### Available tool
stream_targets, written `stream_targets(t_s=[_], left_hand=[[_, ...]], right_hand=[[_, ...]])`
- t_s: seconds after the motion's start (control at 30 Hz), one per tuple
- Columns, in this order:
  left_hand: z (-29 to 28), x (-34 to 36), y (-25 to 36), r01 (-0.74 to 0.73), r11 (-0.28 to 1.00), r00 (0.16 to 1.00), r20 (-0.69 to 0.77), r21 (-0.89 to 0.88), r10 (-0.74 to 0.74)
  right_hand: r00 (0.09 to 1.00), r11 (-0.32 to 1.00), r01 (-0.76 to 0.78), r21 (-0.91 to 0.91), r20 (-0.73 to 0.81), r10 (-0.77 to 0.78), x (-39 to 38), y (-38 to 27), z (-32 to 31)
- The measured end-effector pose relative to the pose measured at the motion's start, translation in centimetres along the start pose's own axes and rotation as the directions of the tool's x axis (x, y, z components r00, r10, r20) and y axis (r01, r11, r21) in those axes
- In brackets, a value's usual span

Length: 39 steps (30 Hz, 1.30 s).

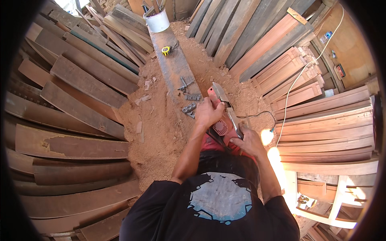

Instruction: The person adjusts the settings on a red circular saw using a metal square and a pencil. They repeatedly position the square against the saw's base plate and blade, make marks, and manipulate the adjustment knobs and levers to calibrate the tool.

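Left hand [208,111] clenches the front of the red electric planer [222,120]; right hand [248,141] grasps its near end. Best held level, both grips firm, cord [295,78] trailing right.

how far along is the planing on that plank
Done: sawdust is heaped thick beside the long grey wooden plank, so much wood has been cut here. In hand: the left hand and right hand grip the red electric planer at the plank's near end. Left: the stretch toward the yellow tape measure looks grey and rough, seemingly unplaned.
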State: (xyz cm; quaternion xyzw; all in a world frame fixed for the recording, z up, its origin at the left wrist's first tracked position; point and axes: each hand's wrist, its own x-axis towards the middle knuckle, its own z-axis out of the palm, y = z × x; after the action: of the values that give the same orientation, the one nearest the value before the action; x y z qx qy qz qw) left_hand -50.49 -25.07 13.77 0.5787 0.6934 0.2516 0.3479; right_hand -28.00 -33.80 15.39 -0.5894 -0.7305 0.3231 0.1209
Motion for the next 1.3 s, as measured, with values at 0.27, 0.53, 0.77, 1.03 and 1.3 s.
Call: stream_targets(t_s=[0.27, 0.53, 0.77, 1.03, 1.3], left_hand=[[2.9, 5.0, -8.4, -0.036, 0.926, 0.997, 0.052, -0.376, 0.059], [6.8, 8.8, -8.7, -0.048, 0.965, 0.998, 0.029, -0.257, 0.058], [7.0, 9.3, -7.4, -0.039, 0.957, 0.999, 0.01, -0.288, 0.044], [5.0, 8.3, -4.9, 0.053, 0.974, 0.998, 0.041, -0.219, -0.045], [3.7, 7.1, -2.3, 0.064, 0.977, 0.998, 0.033, -0.205, -0.058]], right_hand=[[0.986, 0.952, -0.12, 0.281, 0.146, 0.081, 0.9, 0.7, -1.9], [0.99, 0.98, -0.132, 0.147, 0.067, 0.123, 1.5, 2.4, -1.5], [0.906, 0.979, -0.2, -0.046, -0.389, 0.167, -1.4, -2.8, -2.4], [0.985, 0.954, 0.107, -0.279, -0.102, -0.14, -2.2, -6.1, 2.6], [0.987, 0.909, -0.092, -0.407, 0.086, 0.139, 1.9, -7.2, 4.6]])
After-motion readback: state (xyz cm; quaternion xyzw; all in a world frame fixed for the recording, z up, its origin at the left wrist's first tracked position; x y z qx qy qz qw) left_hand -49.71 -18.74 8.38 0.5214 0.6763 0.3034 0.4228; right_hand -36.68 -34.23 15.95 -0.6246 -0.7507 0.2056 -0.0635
